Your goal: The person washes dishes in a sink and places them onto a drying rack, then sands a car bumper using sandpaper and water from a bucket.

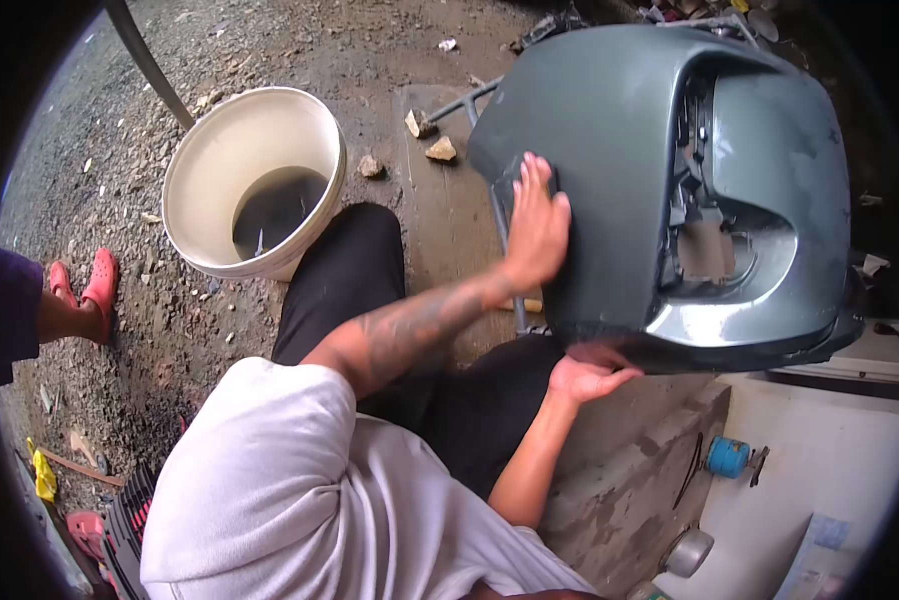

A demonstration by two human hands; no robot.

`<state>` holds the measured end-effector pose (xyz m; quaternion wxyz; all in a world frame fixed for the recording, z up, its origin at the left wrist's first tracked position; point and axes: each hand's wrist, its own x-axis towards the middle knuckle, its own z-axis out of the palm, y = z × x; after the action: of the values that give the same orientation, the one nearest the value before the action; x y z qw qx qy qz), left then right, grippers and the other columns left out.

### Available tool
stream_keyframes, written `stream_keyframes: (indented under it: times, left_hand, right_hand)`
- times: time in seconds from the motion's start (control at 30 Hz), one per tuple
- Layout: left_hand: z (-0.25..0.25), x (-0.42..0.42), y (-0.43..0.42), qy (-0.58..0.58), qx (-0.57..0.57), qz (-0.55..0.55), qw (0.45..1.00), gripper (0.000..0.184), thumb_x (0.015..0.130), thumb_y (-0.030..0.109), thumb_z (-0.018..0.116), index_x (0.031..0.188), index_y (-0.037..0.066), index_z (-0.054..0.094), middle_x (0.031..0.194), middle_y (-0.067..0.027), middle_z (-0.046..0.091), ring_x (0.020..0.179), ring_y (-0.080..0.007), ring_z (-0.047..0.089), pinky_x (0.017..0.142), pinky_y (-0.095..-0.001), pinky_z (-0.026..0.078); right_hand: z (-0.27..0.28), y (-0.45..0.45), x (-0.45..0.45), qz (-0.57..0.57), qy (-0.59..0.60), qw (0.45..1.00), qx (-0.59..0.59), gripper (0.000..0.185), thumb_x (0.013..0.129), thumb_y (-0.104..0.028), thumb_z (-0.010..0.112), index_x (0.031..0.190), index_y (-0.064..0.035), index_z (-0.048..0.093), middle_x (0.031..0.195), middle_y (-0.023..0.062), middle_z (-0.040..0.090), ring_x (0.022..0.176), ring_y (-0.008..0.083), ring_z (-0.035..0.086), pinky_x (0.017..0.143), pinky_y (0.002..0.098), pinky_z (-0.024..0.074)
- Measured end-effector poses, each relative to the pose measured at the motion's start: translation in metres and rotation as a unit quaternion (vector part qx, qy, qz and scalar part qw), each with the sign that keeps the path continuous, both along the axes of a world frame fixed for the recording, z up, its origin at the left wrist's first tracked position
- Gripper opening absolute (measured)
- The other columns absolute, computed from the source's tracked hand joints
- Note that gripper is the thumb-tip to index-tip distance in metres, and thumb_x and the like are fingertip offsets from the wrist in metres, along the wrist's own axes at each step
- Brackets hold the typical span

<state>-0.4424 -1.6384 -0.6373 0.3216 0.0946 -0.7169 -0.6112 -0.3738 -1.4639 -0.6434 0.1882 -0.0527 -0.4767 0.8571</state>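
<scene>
A dark grey-green car bumper (609,130) rests on a metal stand (500,215), its cut-out openings facing right. My left hand (539,230) lies on the bumper's near side, fingers stretched out and thumb apart. A small dark edge shows beside those fingers; I cannot make out what it is. Lower down, my right hand (581,380) is palm up at the bumper's bottom edge, thumb along the outside. Its fingers go under the edge and are partly hidden.
A cream bucket (179,200) with dark water stands left of my knee. Stones (441,149) lie on wet, gravelly ground. A person's feet in pink clogs (99,285) are at the far left. A blue cylindrical object (728,457) and a metal container (687,552) are lower right.
</scene>
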Motion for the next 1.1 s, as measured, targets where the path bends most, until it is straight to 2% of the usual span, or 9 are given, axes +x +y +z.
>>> stream_keyframes:
  times: [0.1, 0.57, 0.77, 0.83, 0.87, 0.97, 1.0, 1.03, 1.1]
  left_hand:
    - [0.011, 0.060, 0.035, 0.039, -0.071, -0.120, 0.990, 0.065, 0.092, 0.019, 0.037, 0.144, -0.008, 0.008, 0.151, -0.0297, 0.000, 0.141, -0.0420, 0.001, 0.113, -0.0510, 0.004]
    - [0.006, 0.000, 0.008, 0.081, 0.043, -0.032, 0.995, 0.060, 0.095, 0.015, 0.032, 0.141, -0.013, 0.007, 0.148, -0.0332, 0.000, 0.140, -0.0446, -0.001, 0.115, -0.0477, 0.002]
    - [0.016, 0.030, 0.030, 0.090, -0.061, -0.065, 0.992, 0.065, 0.090, 0.012, 0.035, 0.143, -0.010, 0.005, 0.149, -0.0321, -0.001, 0.140, -0.0446, -0.001, 0.115, -0.0455, 0.006]
    - [0.018, 0.042, 0.026, 0.096, -0.105, -0.084, 0.986, 0.065, 0.093, 0.016, 0.036, 0.142, -0.011, 0.004, 0.149, -0.0322, -0.001, 0.139, -0.0454, 0.000, 0.115, -0.0455, 0.006]
    - [0.019, 0.028, 0.018, 0.066, -0.095, -0.043, 0.992, 0.066, 0.094, 0.019, 0.036, 0.142, -0.011, 0.002, 0.149, -0.0322, -0.001, 0.140, -0.0447, 0.000, 0.115, -0.0451, 0.005]
    - [0.020, -0.040, -0.034, -0.014, -0.068, 0.015, 0.998, 0.066, 0.098, 0.028, 0.032, 0.143, -0.010, 0.003, 0.150, -0.0298, -0.002, 0.141, -0.0403, -0.001, 0.116, -0.0427, 0.002]
    - [0.020, -0.043, -0.036, 0.004, -0.055, 0.026, 0.998, 0.064, 0.097, 0.026, 0.032, 0.143, -0.010, 0.005, 0.151, -0.0287, -0.002, 0.141, -0.0400, -0.001, 0.116, -0.0430, 0.002]
    - [0.020, -0.045, -0.039, 0.023, -0.041, 0.041, 0.998, 0.062, 0.096, 0.024, 0.032, 0.143, -0.009, 0.007, 0.151, -0.0276, -0.001, 0.141, -0.0396, 0.000, 0.116, -0.0432, 0.002]
    - [0.015, -0.019, -0.013, 0.105, -0.068, 0.014, 0.992, 0.061, 0.093, 0.017, 0.035, 0.143, -0.008, 0.010, 0.152, -0.0264, 0.001, 0.141, -0.0392, 0.000, 0.115, -0.0440, 0.003]
  right_hand:
    - [-0.006, 0.002, -0.006, 0.040, 0.013, 0.998, -0.049, 0.057, 0.084, -0.068, 0.045, 0.098, -0.0151, 0.061, 0.114, 0.0063, 0.057, 0.111, 0.0200, 0.049, 0.095, 0.0340, 0.0403]
    - [-0.003, 0.000, -0.004, 0.004, -0.022, 0.998, -0.052, 0.051, 0.083, -0.068, 0.048, 0.094, -0.0200, 0.061, 0.099, 0.0000, 0.060, 0.099, 0.0113, 0.052, 0.091, 0.0292, 0.0375]
    - [0.019, -0.021, -0.008, -0.113, -0.080, 0.986, -0.090, 0.054, 0.078, -0.074, 0.049, 0.086, -0.0202, 0.051, 0.067, 0.0008, 0.053, 0.060, 0.0156, 0.052, 0.052, 0.0285, 0.0409]
    - [-0.003, -0.002, -0.003, 0.000, -0.016, 0.996, -0.092, 0.066, 0.082, -0.061, 0.056, 0.128, -0.0144, 0.049, 0.130, -0.0002, 0.050, 0.121, 0.0158, 0.043, 0.108, 0.0350, 0.0270]
    - [-0.021, 0.017, -0.015, 0.226, 0.124, 0.954, -0.151, 0.065, 0.082, -0.062, 0.056, 0.127, -0.0144, 0.050, 0.131, 0.0000, 0.049, 0.122, 0.0161, 0.043, 0.107, 0.0353, 0.0273]
    - [-0.023, 0.024, -0.018, 0.465, 0.265, 0.810, -0.240, 0.067, 0.082, -0.062, 0.056, 0.129, -0.0157, 0.047, 0.134, 0.0002, 0.045, 0.124, 0.0164, 0.039, 0.108, 0.0359, 0.0258]
    - [-0.007, 0.004, -0.010, 0.212, 0.117, 0.958, -0.152, 0.056, 0.080, -0.067, 0.054, 0.103, -0.0171, 0.047, 0.093, 0.0008, 0.044, 0.086, 0.0160, 0.041, 0.076, 0.0316, 0.0291]
    - [0.004, -0.011, -0.009, 0.000, 0.017, 0.998, -0.064, 0.055, 0.080, -0.069, 0.052, 0.097, -0.0169, 0.048, 0.084, 0.0011, 0.045, 0.077, 0.0161, 0.042, 0.068, 0.0307, 0.0309]
    - [0.012, -0.019, -0.005, -0.087, -0.028, 0.996, -0.018, 0.056, 0.080, -0.072, 0.049, 0.083, -0.0164, 0.049, 0.065, 0.0016, 0.046, 0.060, 0.0163, 0.046, 0.053, 0.0289, 0.0346]
